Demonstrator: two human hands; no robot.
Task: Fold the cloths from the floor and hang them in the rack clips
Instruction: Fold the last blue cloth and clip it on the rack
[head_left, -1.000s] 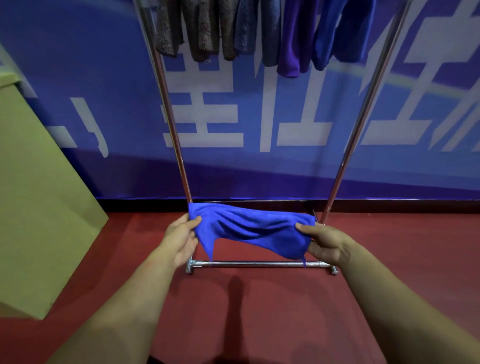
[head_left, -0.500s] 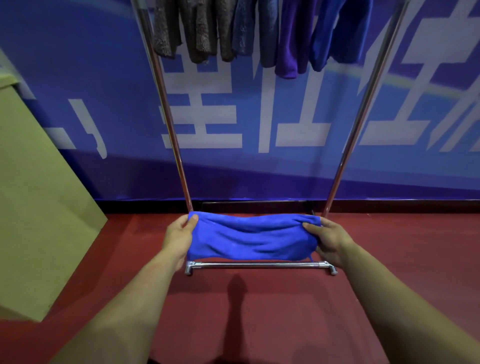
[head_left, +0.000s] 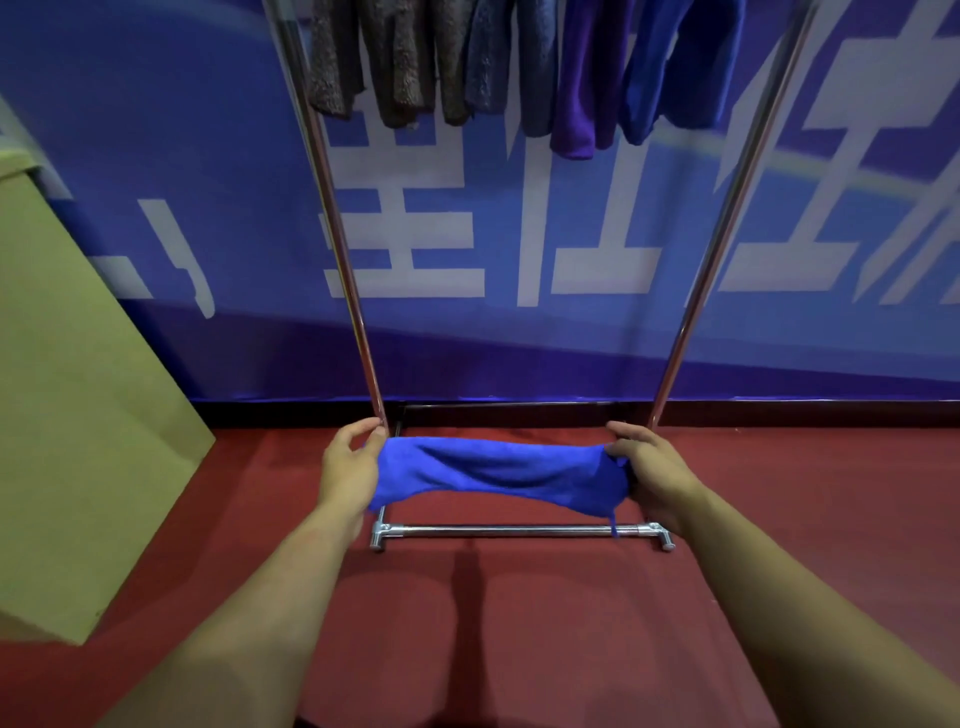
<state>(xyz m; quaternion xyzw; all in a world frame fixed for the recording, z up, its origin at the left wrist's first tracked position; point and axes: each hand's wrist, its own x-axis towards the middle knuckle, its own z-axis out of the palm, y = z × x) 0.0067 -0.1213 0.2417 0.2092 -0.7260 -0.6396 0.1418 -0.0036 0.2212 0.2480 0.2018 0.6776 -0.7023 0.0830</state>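
Observation:
A bright blue cloth (head_left: 498, 470) is stretched sideways between my two hands, held in the air over the red floor. My left hand (head_left: 349, 465) grips its left end and my right hand (head_left: 649, 470) grips its right end. The cloth is bunched into a narrow band that sags slightly in the middle. Behind it stands the chrome rack (head_left: 343, 249), with two slanted uprights and a low base bar (head_left: 514, 531). Several cloths (head_left: 519, 67) in brown, grey-blue, purple and blue hang from the top of the rack; the clips themselves are out of view.
A tan cardboard panel (head_left: 88, 415) leans at the left. A blue banner wall (head_left: 519, 249) with white characters runs behind the rack. Red floor (head_left: 493, 623) spreads in front of me.
The cloth has gone from a looser hanging shape to a narrower band, with its lower edge drawn up. Both hands shifted a little apart and the view dipped slightly.

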